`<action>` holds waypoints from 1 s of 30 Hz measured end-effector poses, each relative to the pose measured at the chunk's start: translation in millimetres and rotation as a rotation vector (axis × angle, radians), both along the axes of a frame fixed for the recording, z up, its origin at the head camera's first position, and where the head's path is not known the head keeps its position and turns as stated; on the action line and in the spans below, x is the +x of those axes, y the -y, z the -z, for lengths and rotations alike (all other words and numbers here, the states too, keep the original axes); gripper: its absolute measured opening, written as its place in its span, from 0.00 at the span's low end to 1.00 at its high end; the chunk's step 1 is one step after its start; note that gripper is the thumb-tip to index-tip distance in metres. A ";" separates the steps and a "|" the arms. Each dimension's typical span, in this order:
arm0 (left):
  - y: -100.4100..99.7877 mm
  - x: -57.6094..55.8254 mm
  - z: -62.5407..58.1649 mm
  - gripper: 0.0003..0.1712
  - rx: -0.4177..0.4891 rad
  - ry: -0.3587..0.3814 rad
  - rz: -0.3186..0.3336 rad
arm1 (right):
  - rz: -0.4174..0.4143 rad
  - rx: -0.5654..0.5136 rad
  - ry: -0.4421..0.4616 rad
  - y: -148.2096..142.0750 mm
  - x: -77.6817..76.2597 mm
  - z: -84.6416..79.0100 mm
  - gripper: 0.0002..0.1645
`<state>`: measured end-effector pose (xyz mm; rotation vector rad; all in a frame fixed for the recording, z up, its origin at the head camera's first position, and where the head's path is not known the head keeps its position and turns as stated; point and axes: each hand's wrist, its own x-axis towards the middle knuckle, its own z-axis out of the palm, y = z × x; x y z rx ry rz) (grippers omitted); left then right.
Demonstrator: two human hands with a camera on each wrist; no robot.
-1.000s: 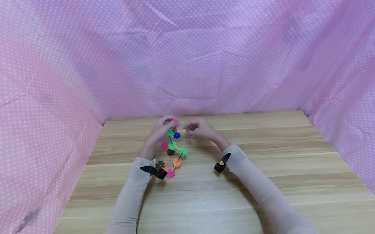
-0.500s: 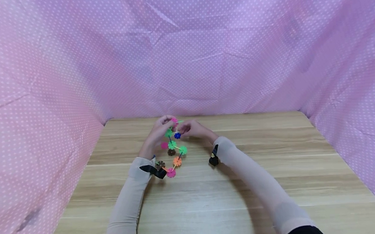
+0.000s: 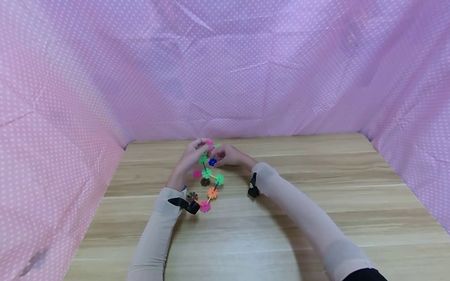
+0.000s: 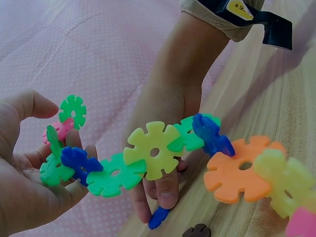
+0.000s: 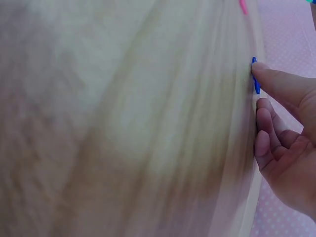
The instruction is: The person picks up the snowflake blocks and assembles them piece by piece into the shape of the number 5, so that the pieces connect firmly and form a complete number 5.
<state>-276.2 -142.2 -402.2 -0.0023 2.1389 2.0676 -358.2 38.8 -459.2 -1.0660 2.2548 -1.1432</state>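
Note:
A chain of notched plastic snowflake discs [image 4: 152,149] in several colours is slotted together. My left hand [image 3: 191,158] holds its far end, with curled fingers around the green, pink and blue pieces. From there it hangs past the left wrist to a pink disc [image 3: 205,206] nearer me. My right hand [image 3: 229,154] is just right of the chain, low over the table. Its thumb and fingers pinch a loose blue snowflake disc [image 4: 159,217], seen edge-on as a blue strip in the right wrist view. Part of that grip is hidden.
A loose brown disc [image 3: 205,182] and a loose pink disc [image 3: 197,174] lie beside the chain on the wooden table [image 3: 288,237]. Pink dotted cloth [image 3: 237,74] hangs behind the table and at both sides. Each wrist carries a black strapped camera.
My right hand has moved left and slightly toward the chain, reaching the blue disc and taking hold of it. The left hand and chain have barely shifted.

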 end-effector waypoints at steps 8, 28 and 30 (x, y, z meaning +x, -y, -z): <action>1.0 0.0 2.2 0.15 -0.016 0.003 0.010 | 0.082 -0.017 0.078 -6.0 12.1 -3.4 0.12; -2.0 -0.5 4.8 0.17 -0.021 0.001 0.020 | 0.383 -0.291 0.262 -54.1 37.5 -24.4 0.17; -3.1 -1.5 5.1 0.17 -0.010 -0.003 0.022 | 0.404 -0.364 0.226 -54.0 38.1 -30.5 0.17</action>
